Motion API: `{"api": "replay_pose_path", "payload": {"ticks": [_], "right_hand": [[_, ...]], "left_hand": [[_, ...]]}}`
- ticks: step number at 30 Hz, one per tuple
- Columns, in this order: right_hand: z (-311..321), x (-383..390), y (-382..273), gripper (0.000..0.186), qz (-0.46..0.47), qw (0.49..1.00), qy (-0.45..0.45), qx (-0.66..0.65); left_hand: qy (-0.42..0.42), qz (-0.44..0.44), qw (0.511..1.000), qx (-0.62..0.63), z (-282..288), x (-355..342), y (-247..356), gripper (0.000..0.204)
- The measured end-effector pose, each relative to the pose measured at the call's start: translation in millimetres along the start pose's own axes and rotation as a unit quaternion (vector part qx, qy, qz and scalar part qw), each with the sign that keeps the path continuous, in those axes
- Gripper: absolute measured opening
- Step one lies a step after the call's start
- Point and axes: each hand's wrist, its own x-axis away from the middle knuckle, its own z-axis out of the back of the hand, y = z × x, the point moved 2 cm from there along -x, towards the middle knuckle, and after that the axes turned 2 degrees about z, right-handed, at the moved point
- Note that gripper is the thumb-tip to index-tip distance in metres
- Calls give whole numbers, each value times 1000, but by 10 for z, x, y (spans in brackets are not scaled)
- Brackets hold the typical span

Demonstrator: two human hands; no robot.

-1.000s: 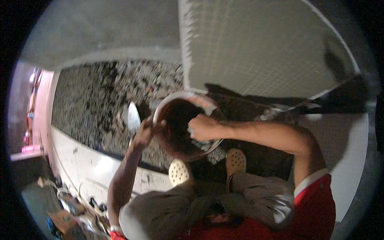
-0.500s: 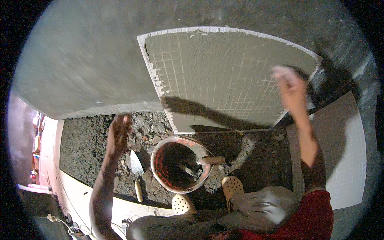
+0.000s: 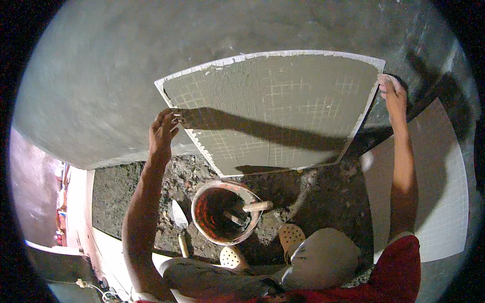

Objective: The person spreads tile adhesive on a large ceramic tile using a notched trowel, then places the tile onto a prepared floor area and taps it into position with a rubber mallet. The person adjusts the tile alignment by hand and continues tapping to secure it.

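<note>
A large tile [image 3: 303, 118], its grid-patterned back coated with grey mortar, leans against the wall. My right hand [image 3: 395, 96] is closed on its upper right edge. At its left edge is my left hand [image 3: 162, 132], the fingers curled on the rim. Below the tile stands a round bucket [image 3: 198, 222] with reddish mortar-stained walls. A tool with a wooden handle [image 3: 258, 206] rests across the bucket's right rim. To the bucket's left a pointed trowel [image 3: 179, 216] lies on the rubble.
A second large tile [image 3: 444, 202] leans at the right, partly in shadow. The dark grey wall [image 3: 116, 101] rises behind. Rough rubble ground [image 3: 113, 197] spreads under the bucket. My feet in perforated clogs [image 3: 292, 236] are close to the bucket. Cables [image 3: 108, 295] lie at the lower left.
My right hand has moved outward from in front of the tile to its right edge. My left hand has risen to the left edge. The view has shifted slightly.
</note>
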Motion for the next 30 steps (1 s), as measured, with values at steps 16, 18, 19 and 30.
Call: {"api": "replay_pose_path", "payload": {"ticks": [16,18,19,30], "right_hand": [[-187,178,726,72,-156,973,-46,-163],[-238,240,667,74,-140,972,-62,-181],[-250,261,648,72,-151,969,-56,-188],[121,253,1313,51,71,984,-146,72]], "left_hand": [[-86,-49,993,66,123,-238,-602,19],[-59,-65,996,22,156,-264,-612,19],[-77,-73,994,29,165,-274,-609,19],[-131,-75,988,-20,242,-47,-724,28]]}}
